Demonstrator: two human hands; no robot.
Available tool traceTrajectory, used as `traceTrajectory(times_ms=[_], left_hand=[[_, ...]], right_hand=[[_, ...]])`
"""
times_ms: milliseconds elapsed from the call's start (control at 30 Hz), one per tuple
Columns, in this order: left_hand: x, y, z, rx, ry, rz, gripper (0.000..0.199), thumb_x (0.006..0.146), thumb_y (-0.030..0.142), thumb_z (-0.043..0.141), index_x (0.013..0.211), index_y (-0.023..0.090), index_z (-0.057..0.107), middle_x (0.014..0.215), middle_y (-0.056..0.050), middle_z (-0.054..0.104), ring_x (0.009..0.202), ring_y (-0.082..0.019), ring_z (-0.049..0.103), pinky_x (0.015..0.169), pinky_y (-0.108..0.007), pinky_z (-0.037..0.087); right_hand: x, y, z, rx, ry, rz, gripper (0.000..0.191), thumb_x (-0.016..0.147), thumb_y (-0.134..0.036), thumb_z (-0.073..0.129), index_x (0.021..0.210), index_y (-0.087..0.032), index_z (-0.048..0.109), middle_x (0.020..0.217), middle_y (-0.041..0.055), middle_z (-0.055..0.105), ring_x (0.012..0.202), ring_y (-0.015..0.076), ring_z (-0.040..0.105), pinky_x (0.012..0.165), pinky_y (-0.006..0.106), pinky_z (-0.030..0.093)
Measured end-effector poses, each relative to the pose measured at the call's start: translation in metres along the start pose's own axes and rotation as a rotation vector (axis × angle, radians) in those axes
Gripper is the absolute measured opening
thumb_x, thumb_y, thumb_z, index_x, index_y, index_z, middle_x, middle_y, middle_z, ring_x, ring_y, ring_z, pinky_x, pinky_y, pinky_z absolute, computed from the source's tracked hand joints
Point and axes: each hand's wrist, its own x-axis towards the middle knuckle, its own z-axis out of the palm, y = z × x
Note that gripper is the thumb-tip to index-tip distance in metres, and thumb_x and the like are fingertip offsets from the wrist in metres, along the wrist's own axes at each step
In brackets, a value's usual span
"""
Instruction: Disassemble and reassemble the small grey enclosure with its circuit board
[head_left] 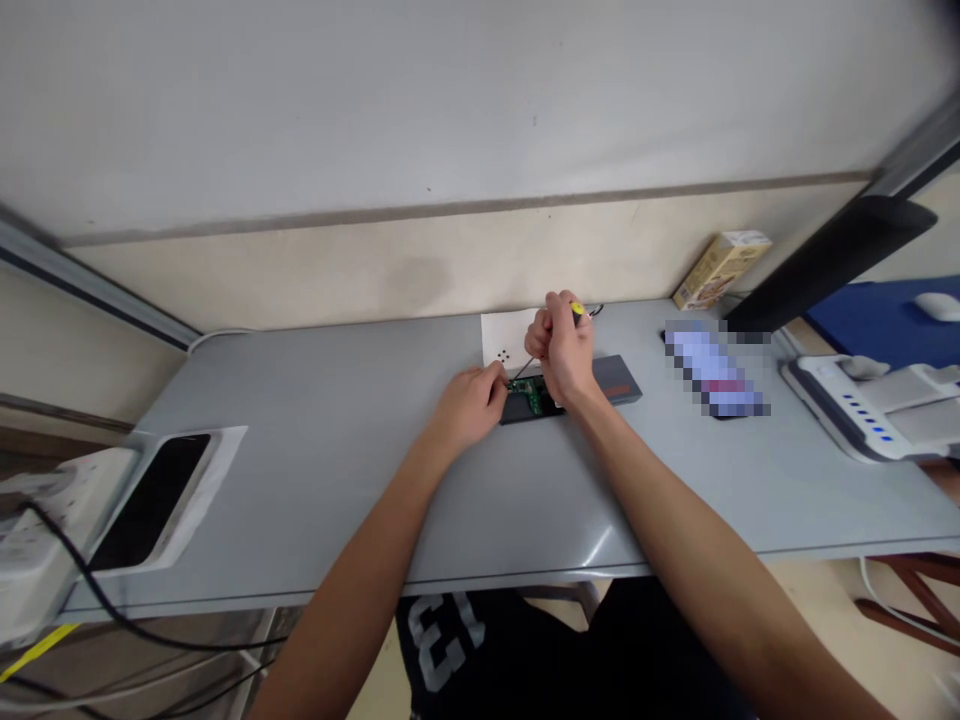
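Note:
A dark device casing (517, 411) lies on the table with a green circuit board (534, 397) showing inside it. My right hand (561, 345) is wrapped round a screwdriver (577, 311) with a yellow-and-black handle. The thin shaft slants down left, its tip at the board's left end. My left hand (472, 400) is closed at the casing's left end, fingertips by the screwdriver tip; I cannot tell whether they pinch anything small. Behind the casing, a white sheet (495, 330) carries several small black screws (503, 355). A grey box (619, 378) sits to the right, partly behind my right wrist.
On the right are a lit phone (712, 370), a white charging dock (832, 400), a black upright object (825, 265) and a yellow carton (721, 270). At left, a dark phone (154, 500) lies on white paper beside a power strip (60, 530). A wall (337, 280) bounds the back.

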Motion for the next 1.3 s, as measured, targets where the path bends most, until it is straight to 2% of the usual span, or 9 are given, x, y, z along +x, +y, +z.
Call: traceTrajectory(times_ms=[300,433,567,667,800,967,1067,1200,1300], left_hand=[[0.001,-0.003,0.002,0.023,-0.002,0.018,0.018,0.097,0.015,0.044,0.099,0.021,0.061,0.09,-0.005,0.071,0.086,-0.022,0.066,0.08,-0.035,0.05],[0.001,-0.004,0.001,0.016,-0.01,0.045,0.019,0.097,0.016,0.043,0.1,0.021,0.061,0.089,-0.004,0.07,0.084,-0.021,0.065,0.079,-0.034,0.049],[0.001,-0.006,0.002,-0.008,0.001,0.052,0.018,0.096,0.016,0.044,0.098,0.021,0.061,0.089,-0.004,0.07,0.084,-0.021,0.066,0.08,-0.034,0.049],[0.001,-0.007,0.002,-0.016,0.006,0.059,0.019,0.096,0.015,0.044,0.098,0.021,0.061,0.088,-0.004,0.07,0.083,-0.021,0.065,0.08,-0.034,0.049],[0.001,-0.008,0.004,-0.02,0.019,0.06,0.02,0.096,0.014,0.044,0.101,0.021,0.062,0.089,-0.004,0.07,0.084,-0.021,0.066,0.081,-0.034,0.049],[0.001,-0.009,0.005,0.007,0.014,0.048,0.02,0.096,0.016,0.044,0.101,0.021,0.063,0.091,-0.005,0.071,0.085,-0.021,0.065,0.083,-0.034,0.049],[0.001,-0.009,0.004,0.005,0.014,0.046,0.02,0.097,0.017,0.044,0.102,0.022,0.063,0.093,-0.004,0.071,0.086,-0.021,0.065,0.082,-0.034,0.049],[0.001,-0.008,0.003,-0.006,0.017,0.047,0.02,0.097,0.017,0.045,0.102,0.022,0.063,0.092,-0.004,0.071,0.084,-0.02,0.065,0.081,-0.033,0.049],[0.0,-0.01,0.004,-0.003,0.022,0.061,0.02,0.096,0.016,0.045,0.102,0.021,0.063,0.091,-0.004,0.071,0.085,-0.02,0.065,0.082,-0.034,0.049]], right_hand=[[-0.001,0.007,0.002,0.0,-0.06,-0.021,0.048,0.091,-0.049,0.064,0.072,-0.025,0.026,0.059,-0.0093,0.024,0.046,0.0068,0.02,0.041,0.022,0.023],[-0.004,0.004,0.005,-0.038,-0.117,-0.029,0.051,0.089,-0.058,0.065,0.073,-0.025,0.029,0.058,-0.0091,0.028,0.047,0.0071,0.024,0.042,0.022,0.025],[-0.003,-0.008,0.0,-0.077,-0.271,0.056,0.049,0.089,-0.074,0.052,0.084,-0.026,0.047,0.062,-0.0061,0.039,0.053,0.0101,0.039,0.051,0.025,0.039],[0.0,-0.015,-0.009,-0.055,-0.331,0.078,0.047,0.089,-0.073,0.054,0.092,-0.026,0.055,0.074,-0.0021,0.051,0.067,0.0127,0.056,0.065,0.028,0.049],[0.0,-0.01,-0.016,-0.06,-0.289,0.022,0.047,0.08,-0.059,0.076,0.082,-0.025,0.045,0.085,-0.0024,0.058,0.069,0.0113,0.06,0.066,0.028,0.05],[-0.001,-0.002,-0.009,-0.046,-0.236,0.014,0.047,0.086,-0.068,0.064,0.083,-0.026,0.044,0.061,-0.0083,0.036,0.049,0.0084,0.034,0.047,0.024,0.033],[-0.001,-0.007,-0.008,-0.007,-0.291,0.069,0.049,0.089,-0.074,0.054,0.091,-0.025,0.056,0.069,-0.0037,0.045,0.058,0.0103,0.046,0.055,0.026,0.043],[0.002,-0.01,-0.015,0.046,-0.281,0.066,0.041,0.082,-0.061,0.073,0.088,-0.025,0.055,0.093,-0.0008,0.062,0.073,0.01,0.061,0.072,0.028,0.052],[0.005,-0.005,-0.02,0.032,-0.203,0.044,0.047,0.079,-0.058,0.077,0.082,-0.025,0.043,0.088,-0.0032,0.064,0.061,0.0087,0.058,0.061,0.026,0.047]])
